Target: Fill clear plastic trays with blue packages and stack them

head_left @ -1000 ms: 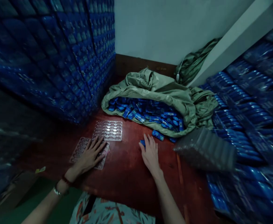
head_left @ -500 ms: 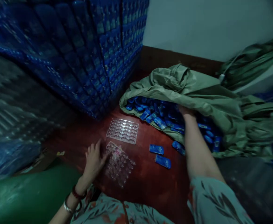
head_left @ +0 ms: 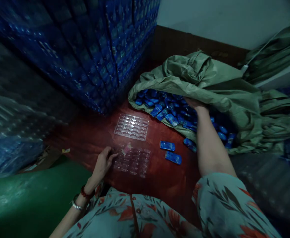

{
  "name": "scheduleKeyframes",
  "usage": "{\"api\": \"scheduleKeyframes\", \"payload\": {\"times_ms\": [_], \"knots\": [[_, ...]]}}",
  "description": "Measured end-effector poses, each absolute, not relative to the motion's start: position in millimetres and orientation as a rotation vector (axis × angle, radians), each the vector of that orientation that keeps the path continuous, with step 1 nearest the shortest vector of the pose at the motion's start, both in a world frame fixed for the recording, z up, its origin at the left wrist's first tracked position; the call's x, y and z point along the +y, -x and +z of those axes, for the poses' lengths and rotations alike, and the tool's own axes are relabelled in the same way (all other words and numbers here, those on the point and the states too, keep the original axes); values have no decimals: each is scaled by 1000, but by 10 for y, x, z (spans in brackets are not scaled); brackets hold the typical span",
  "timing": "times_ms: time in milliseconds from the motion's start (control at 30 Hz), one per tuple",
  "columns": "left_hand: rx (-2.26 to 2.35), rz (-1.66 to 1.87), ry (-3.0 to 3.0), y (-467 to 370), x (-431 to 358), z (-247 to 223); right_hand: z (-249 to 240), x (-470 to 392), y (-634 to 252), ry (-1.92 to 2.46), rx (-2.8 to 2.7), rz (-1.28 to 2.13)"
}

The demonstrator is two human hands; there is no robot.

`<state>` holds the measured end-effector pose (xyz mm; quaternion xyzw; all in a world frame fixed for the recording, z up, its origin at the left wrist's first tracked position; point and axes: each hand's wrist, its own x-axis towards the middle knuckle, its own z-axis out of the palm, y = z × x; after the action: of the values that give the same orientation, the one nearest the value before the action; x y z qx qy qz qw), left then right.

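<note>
My left hand (head_left: 103,163) is at the left edge of a clear plastic tray (head_left: 132,163) with rows of moulded hollows. Thumb and fingers close on that edge. A small pink-and-white piece (head_left: 126,148) shows at the tray's far side. My right hand (head_left: 193,103) reaches into the mouth of a green sack (head_left: 224,87), among many small blue packets (head_left: 171,119). Its fingers are hidden by the shadowed fold and the packets. Just beyond the first tray lies a second clear tray (head_left: 132,127). Two loose blue packets (head_left: 173,157) rest to the right.
Tall stacks of blue packs (head_left: 125,43) rise at the left back. Grey corrugated stacks (head_left: 13,96) stand at the far left, above a blue plastic bundle (head_left: 13,158). Everything near me lies on a red surface (head_left: 157,188), with green floor (head_left: 35,201) at lower left.
The near clear tray has turned from a slant to lie nearly level with the far one. My left hand has closed in on its edge. The right hand stays in the sack.
</note>
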<state>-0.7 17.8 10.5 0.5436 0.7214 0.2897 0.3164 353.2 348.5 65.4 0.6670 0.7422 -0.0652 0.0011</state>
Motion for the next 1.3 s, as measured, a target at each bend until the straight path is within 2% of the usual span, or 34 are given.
{"api": "scheduleKeyframes", "payload": {"times_ms": [100, 267, 433, 700, 1000, 1200, 1300], "knots": [[1881, 838, -1376, -13, 138, 99, 644, 3306, -3334, -2226, 2253, -157], [1814, 773, -1292, -82, 63, 67, 661, 2979, -3095, -2299, 2173, -402], [1908, 767, -1605, -85, 60, 113, 723, 2695, -2989, -2211, 2230, -505], [1729, 571, -2213, -332, 510, 225, 527, 1955, -2727, -2022, 2556, -268], [1999, 255, -2273, -358, 555, 41, 249, 1367, -2837, -1934, 2640, -86], [2104, 325, -2208, -434, 396, 66, 321, 1099, -2829, -2128, 2897, -273], [2051, 416, -2200, -552, 444, 178, 429, 1052, -2697, -1993, 2985, -457]]}}
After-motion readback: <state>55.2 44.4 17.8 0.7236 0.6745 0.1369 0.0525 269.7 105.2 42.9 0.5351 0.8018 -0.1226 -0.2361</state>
